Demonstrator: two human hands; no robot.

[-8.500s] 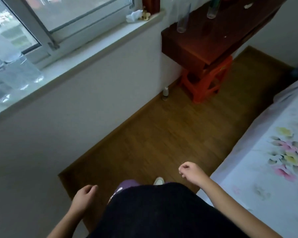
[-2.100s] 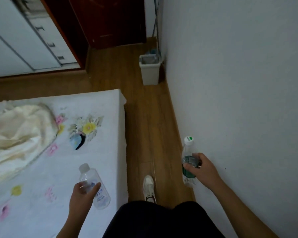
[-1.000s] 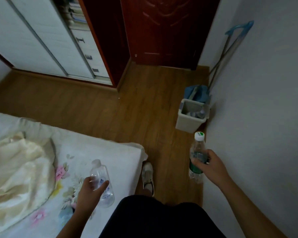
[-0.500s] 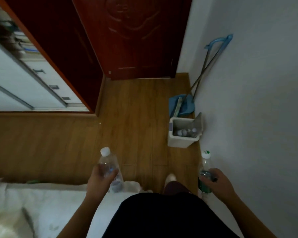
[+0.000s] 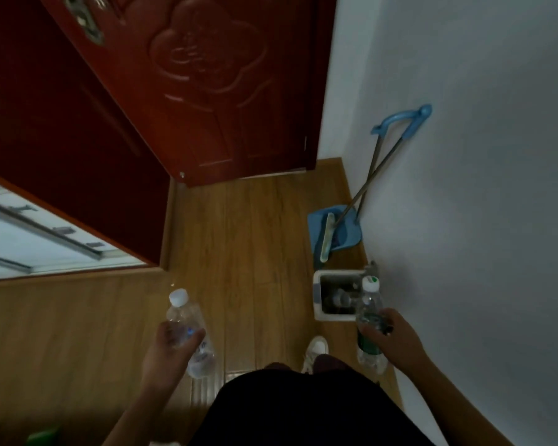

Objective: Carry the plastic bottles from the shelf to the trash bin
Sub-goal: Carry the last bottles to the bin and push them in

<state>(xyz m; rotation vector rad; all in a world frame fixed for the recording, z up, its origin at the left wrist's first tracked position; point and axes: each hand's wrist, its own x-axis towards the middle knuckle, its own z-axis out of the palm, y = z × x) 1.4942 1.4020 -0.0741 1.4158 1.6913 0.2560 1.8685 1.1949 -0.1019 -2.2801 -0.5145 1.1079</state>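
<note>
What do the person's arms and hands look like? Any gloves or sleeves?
No gloves: the left hand and the right hand are bare. The left forearm and right forearm are bare too, with no sleeve in view. No watch, bracelet or ring shows, though the picture is dim.

Dustpan (image 5: 347, 235) behind bin (image 5: 334, 316) (beside wall (image 5: 480, 220))

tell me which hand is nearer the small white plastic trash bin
Right. The right hand, gripping a green-labelled clear plastic bottle, is just short of the white bin; the left hand, holding a white-capped clear bottle, is well off to its left.
</note>
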